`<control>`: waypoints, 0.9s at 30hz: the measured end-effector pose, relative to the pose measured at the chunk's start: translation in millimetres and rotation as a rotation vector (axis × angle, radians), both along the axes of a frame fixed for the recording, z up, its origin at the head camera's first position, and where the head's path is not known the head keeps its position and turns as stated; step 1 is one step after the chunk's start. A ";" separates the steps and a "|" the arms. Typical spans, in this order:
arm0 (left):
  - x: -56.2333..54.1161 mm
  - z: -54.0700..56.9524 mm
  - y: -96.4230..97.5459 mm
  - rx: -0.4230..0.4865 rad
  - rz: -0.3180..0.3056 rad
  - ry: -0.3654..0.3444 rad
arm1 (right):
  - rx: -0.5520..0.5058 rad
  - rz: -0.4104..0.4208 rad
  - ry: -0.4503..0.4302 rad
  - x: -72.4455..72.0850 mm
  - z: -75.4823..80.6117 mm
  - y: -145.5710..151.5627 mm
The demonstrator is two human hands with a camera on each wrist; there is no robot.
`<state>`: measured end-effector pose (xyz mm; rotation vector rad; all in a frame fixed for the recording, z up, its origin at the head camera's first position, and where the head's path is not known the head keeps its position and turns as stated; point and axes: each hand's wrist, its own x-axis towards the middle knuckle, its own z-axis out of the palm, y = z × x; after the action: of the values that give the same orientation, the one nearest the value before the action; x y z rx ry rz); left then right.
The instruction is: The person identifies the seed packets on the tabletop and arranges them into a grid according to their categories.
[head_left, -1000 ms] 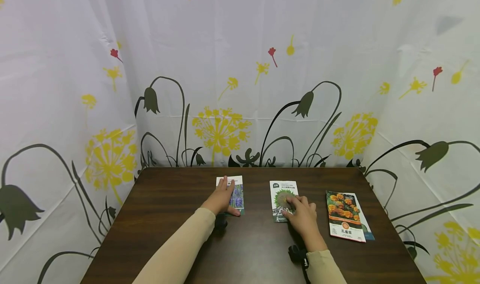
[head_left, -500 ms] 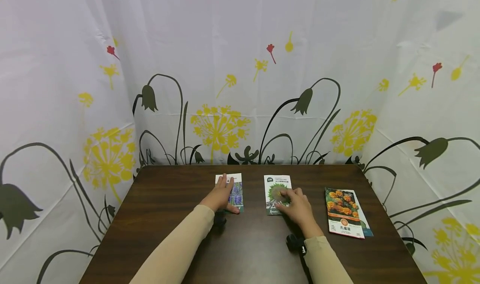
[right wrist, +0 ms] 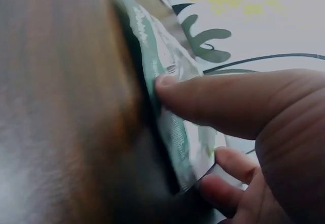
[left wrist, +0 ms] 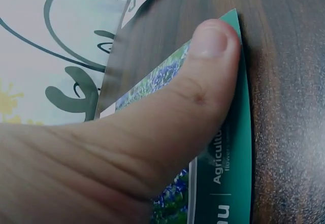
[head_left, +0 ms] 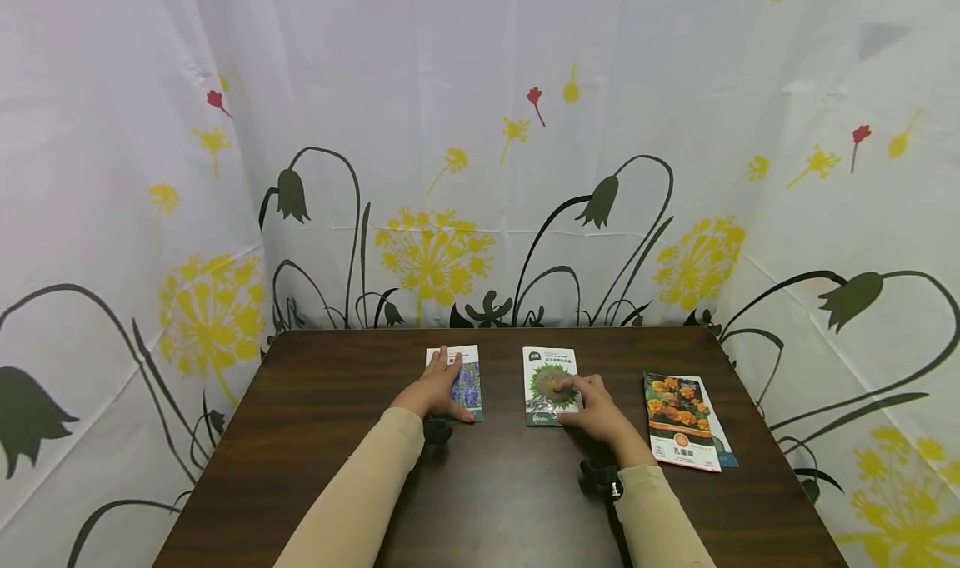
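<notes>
From here it looks like a curtained-off spot: flower-printed white cloth (head_left: 465, 77) hangs behind and on both sides of a dark wood-grain bench (head_left: 502, 501); home or studio, I can't tell.

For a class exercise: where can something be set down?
Bare: the table left of the left sleeve; between it and the right sleeve; between the purple packet and green packet. Crowded: right, the marigold packet overlapping another packet.
</notes>
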<state>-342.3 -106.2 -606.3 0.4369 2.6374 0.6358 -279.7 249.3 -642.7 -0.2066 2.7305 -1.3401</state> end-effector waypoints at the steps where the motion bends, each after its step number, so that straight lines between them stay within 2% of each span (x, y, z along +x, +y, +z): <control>1: -2.3 -3.2 -0.9 0.005 -0.005 -0.003 | 0.007 -0.002 0.011 0.2 -1.6 -0.4; 5: -9.0 -17.7 -3.5 0.025 -0.005 -0.002 | 0.055 -0.006 0.044 3.2 -4.8 -1.8; 8: -11.7 -22.0 -4.5 0.021 0.001 0.004 | 0.090 0.010 0.063 4.9 -3.1 -3.2; 11: -9.9 -15.0 -3.7 0.016 0.005 -0.014 | 0.125 0.025 0.078 6.9 -1.4 -4.2; 17: -0.9 6.3 -2.0 0.036 -0.007 -0.038 | 0.150 0.046 0.103 9.8 -1.2 -5.3; 22: -2.0 6.0 -2.1 0.039 -0.015 -0.019 | 0.106 0.063 0.147 10.2 -2.3 -2.8; 27: -2.7 5.7 -1.7 0.032 0.001 -0.041 | 0.081 0.068 0.157 9.5 -4.4 -0.4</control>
<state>-345.0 -107.9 -600.6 0.4269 2.5919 0.6815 -270.2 248.9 -647.0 -0.4106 2.8700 -1.2426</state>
